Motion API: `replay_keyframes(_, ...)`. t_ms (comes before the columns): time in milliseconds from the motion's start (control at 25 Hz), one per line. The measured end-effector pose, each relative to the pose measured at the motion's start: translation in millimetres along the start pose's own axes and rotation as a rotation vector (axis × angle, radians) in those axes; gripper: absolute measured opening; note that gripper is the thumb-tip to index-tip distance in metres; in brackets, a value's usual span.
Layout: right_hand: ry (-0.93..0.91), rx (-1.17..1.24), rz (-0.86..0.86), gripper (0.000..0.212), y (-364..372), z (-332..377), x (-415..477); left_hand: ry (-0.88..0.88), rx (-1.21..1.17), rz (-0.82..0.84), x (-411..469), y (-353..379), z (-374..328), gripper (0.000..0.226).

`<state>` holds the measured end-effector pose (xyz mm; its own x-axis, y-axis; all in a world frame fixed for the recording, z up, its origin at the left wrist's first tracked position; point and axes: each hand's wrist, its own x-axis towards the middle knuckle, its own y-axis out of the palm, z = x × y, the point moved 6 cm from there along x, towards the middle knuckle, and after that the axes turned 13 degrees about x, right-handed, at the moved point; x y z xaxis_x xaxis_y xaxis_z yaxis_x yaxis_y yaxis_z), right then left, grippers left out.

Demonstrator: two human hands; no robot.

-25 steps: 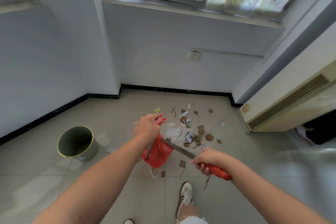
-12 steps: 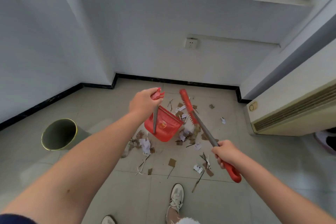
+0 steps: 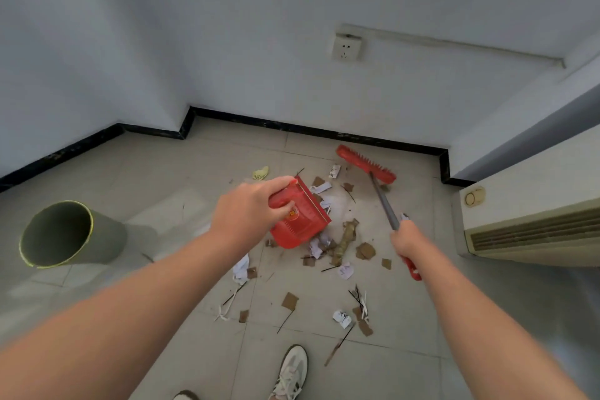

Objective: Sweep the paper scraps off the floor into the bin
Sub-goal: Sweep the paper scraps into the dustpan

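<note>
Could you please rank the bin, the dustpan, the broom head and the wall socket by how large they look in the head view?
1. bin
2. dustpan
3. broom head
4. wall socket

The dustpan is partly hidden by the left hand, and the socket is farthest away, so its rank is by appearance only.

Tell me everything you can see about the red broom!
The red broom has a long red head with short red bristles, a thin grey metal-looking pole and a red grip at the near end. The right hand holds the pole just above that grip. The pole slants away from the person, with the head out near the black skirting at the far wall, beyond the paper scraps. Whether the bristles touch the floor is unclear.
</note>
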<state>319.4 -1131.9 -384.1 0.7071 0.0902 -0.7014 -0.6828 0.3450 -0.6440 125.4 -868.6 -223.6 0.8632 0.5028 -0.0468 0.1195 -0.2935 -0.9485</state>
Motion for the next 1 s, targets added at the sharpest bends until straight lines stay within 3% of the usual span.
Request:
replay_keyframes(120,0.134,0.31,0.161,0.018,35.1,0.2,33.9,0.016,0.036,0.025,11.1,12.3,14.7,0.031)
replay_keyframes(200,0.223,0.335,0.259,0.02,62.2,-10.6,38.7,-0.01,0.072,0.032,15.7,14.4,25.1,0.031)
replay_keyframes(320,0.175,0.199,0.257,0.032,72.4,-25.9,22.1,-0.054,0.11,0.069,10.0,11.2,43.3,0.031)
replay_keyframes(480,0.041,0.044,0.273,0.029,84.3,-69.6,-38.2,-0.135,0.134,0.057,-13.1,-9.9,70.7,0.031)
replay_keyframes(640,0.122,-0.08,0.364,0.066,117.5,-132.0,-111.9,-0.203,0.113,0.053,-39.1,-30.0,87.0,0.032)
replay_keyframes(720,0.111,-0.098,0.394,0.061,115.7,-135.7,-141.1,-0.183,0.104,0.042,-53.0,-40.3,89.1,0.032)
replay_keyframes(840,0.01,-0.077,0.264,0.038,86.9,-122.1,-169.3,-0.212,0.08,0.039,-67.6,-51.2,98.6,0.032)
replay_keyframes(1000,-0.073,-0.065,0.198,0.035,56.2,-77.6,-199.4,-0.393,-0.065,-0.072,-89.6,-72.9,131.6,0.036)
